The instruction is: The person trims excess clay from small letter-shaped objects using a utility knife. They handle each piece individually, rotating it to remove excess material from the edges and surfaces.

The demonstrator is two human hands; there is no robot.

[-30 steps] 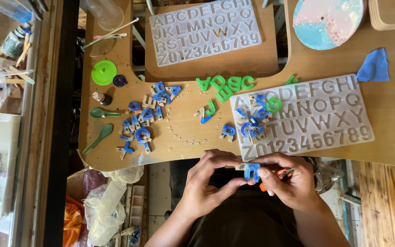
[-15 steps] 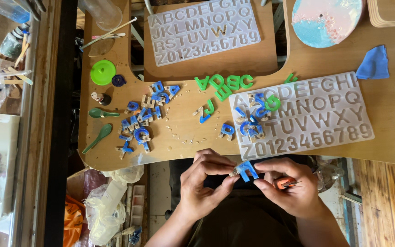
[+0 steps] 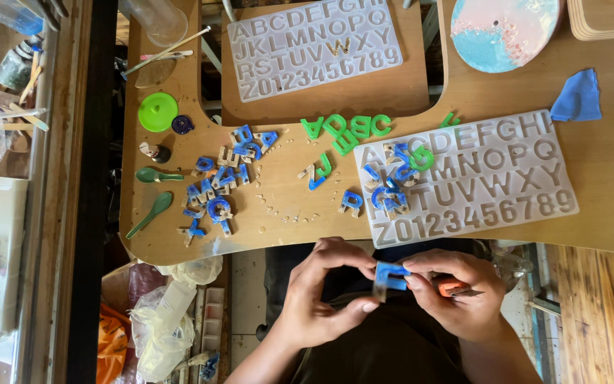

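Gripping blue letter, both hands.

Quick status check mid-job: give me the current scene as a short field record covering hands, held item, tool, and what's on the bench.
left hand: fingers pinch the blue letter piece from its left side
right hand: thumb and fingers on the piece's right side, also holding an orange-handled tool
held item: blue letter piece, over the lap, below the bench edge
near mold: translucent letter mold on the wooden bench, a few letters lying on its left part
far mold: second letter mold
loose pieces: green letters; blue letters
other: green spoons, blue cloth
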